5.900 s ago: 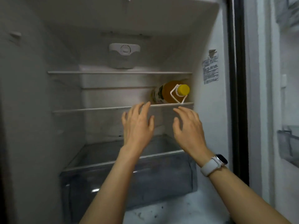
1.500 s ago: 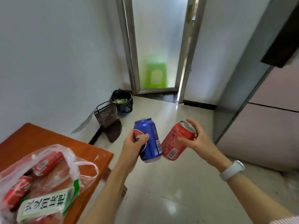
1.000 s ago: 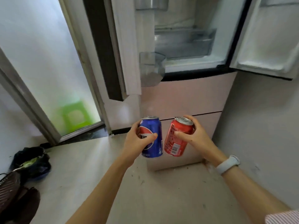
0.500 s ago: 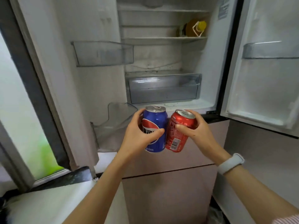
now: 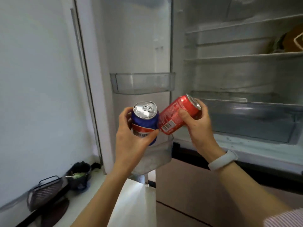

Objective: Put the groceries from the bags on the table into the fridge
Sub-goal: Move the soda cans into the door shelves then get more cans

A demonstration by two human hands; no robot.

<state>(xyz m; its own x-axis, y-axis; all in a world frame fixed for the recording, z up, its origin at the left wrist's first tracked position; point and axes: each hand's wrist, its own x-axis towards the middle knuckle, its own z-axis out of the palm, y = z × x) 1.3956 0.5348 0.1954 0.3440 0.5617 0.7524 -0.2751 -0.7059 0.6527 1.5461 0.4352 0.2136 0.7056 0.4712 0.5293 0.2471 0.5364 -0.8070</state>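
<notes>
My left hand (image 5: 131, 138) grips a blue soda can (image 5: 145, 118), held upright just above the lower clear bin (image 5: 162, 153) of the open left fridge door. My right hand (image 5: 196, 123) holds a red soda can (image 5: 177, 117), tilted with its top toward the fridge interior. The two cans touch side by side. The fridge (image 5: 246, 71) stands open with bare glass shelves. An orange juice bottle (image 5: 291, 41) lies on a shelf at the far right edge.
An upper clear door bin (image 5: 142, 83) sits above the cans. A clear crisper drawer (image 5: 252, 118) fills the fridge's bottom. On the floor at lower left are a dark dustpan (image 5: 47, 192) and a small black bin (image 5: 79, 175) against the white wall.
The view has swung left and closer to the open door. The blue can has come over the lower door bin, and the red can has tipped sideways.
</notes>
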